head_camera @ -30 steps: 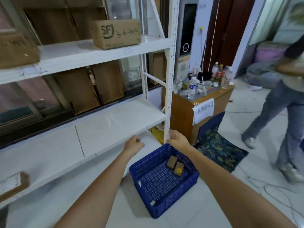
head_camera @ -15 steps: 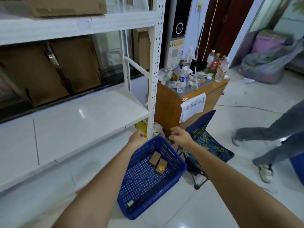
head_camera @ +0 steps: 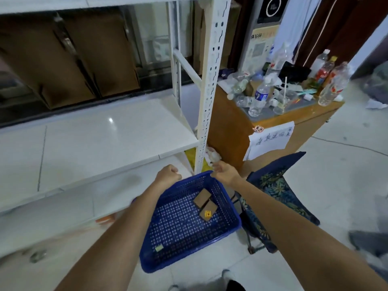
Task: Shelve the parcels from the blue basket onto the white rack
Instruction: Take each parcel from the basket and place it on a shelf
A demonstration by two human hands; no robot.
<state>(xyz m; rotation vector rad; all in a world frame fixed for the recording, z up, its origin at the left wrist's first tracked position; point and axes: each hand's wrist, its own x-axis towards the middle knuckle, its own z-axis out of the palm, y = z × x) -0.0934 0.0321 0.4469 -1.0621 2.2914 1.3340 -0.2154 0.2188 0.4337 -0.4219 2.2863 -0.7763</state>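
Both hands, left (head_camera: 168, 175) and right (head_camera: 223, 172), grip the far rim of the blue basket (head_camera: 168, 259), two small cardboard parcels (head_camera: 204, 204) inside.

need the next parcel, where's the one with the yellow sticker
Inside the blue basket, toward its far right side, lies the yellow-sticker parcel, touching the plain brown parcel.

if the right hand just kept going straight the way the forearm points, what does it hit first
The right hand grips the far rim of the blue basket and points up and away. The first thing in that line is probably the white rack upright, near its foot; depth is unclear, so it might pass just right of it.
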